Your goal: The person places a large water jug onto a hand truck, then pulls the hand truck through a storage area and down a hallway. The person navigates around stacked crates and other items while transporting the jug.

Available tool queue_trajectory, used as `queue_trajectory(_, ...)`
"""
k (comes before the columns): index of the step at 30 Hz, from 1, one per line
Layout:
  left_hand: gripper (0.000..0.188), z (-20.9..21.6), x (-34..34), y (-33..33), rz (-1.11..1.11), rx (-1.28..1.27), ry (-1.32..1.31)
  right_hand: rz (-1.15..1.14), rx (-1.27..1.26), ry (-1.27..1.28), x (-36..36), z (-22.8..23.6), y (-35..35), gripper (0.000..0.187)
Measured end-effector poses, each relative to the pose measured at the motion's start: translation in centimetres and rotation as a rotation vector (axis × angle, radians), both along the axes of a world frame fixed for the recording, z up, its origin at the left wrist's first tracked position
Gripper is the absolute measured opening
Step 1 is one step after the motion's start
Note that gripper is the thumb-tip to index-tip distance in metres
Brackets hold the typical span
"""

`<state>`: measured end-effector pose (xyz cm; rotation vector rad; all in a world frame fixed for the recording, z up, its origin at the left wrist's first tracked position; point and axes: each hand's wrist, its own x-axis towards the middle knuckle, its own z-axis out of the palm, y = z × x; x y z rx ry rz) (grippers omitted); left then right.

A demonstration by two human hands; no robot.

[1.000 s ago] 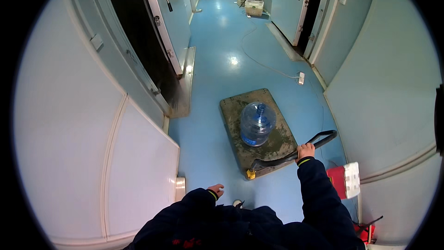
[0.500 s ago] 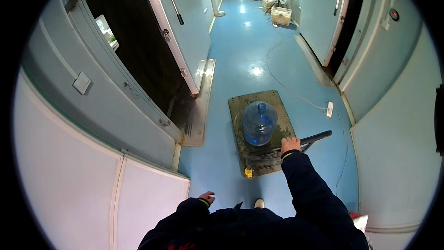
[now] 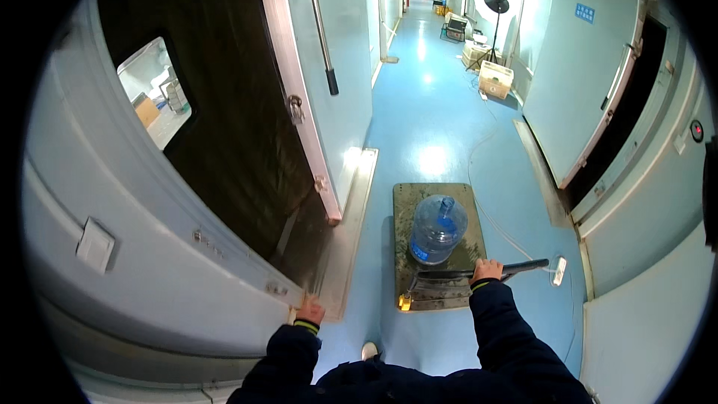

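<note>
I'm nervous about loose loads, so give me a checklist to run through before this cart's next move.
1. Right grip on the black handle: ok, fingers around it.
2. Water jug upright on the cart platform: ok.
3. Jug strapped down: not ok, no strap shows.
4. Floor beside the platform: not ok, a white power strip lies to its right.
5. Left grip off the door frame: cannot tell, very close.
6. Wheels: cannot tell, hidden.

A glossy blue floor (image 3: 410,116) reflects light between pale walls (image 3: 651,329) and open doors, the left door (image 3: 336,52) bearing a long metal handle (image 3: 318,22).
</note>
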<state>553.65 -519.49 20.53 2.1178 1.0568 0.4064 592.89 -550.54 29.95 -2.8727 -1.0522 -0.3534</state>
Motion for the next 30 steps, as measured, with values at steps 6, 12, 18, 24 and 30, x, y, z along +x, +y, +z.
queue_trajectory(6, 0.083, 18.8, 21.8, 13.8, -0.194, -0.092, -0.423, 0.066, 0.207, -0.143, 9.1, -1.9, 9.1, 0.025)
queue_trajectory(12, 0.089, 28.3, 38.5, 28.9, -0.084, 0.268, -0.679, 0.095, 0.295, -0.183, 16.9, -0.2, 20.5, 0.016)
queue_trajectory(18, 0.041, 33.1, 51.9, 41.7, 0.168, 0.158, -0.944, 0.100, 0.339, -0.163, 25.8, -1.0, 30.8, 0.013)
queue_trajectory(24, 0.006, 37.2, 66.2, 49.8, 0.151, 0.073, -1.316, 0.095, 0.347, -0.137, 34.0, -1.5, 39.4, 0.013)
queue_trajectory(30, 0.012, 42.2, 72.5, 51.2, 0.103, 0.455, -1.517, 0.111, 0.429, -0.218, 41.7, 2.3, 45.0, 0.012)
